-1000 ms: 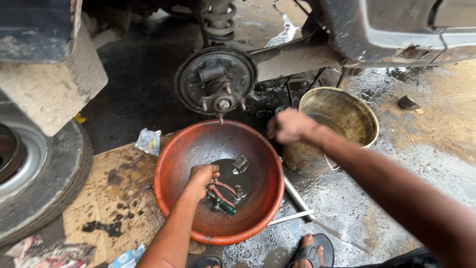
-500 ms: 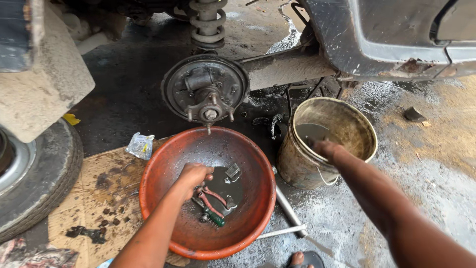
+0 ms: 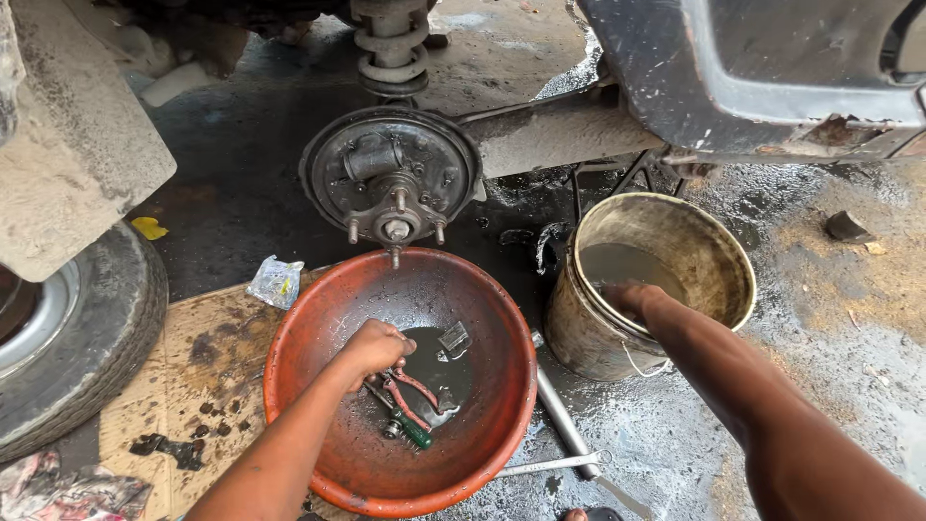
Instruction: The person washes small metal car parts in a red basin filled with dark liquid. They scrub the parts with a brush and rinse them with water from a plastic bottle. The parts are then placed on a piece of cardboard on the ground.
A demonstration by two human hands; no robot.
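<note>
Hands (image 3: 374,347) apart — basin (image 3: 318,328) left (bucket (image 3: 714,260) right).

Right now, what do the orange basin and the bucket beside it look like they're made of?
The orange basin looks like moulded plastic: even colour, smooth rounded rim, dull and grimy inside. The bucket, where the right hand dips into murky liquid, could be metal or plastic; a thick beige crust hides its surface, though a thin wire handle shows.
</note>
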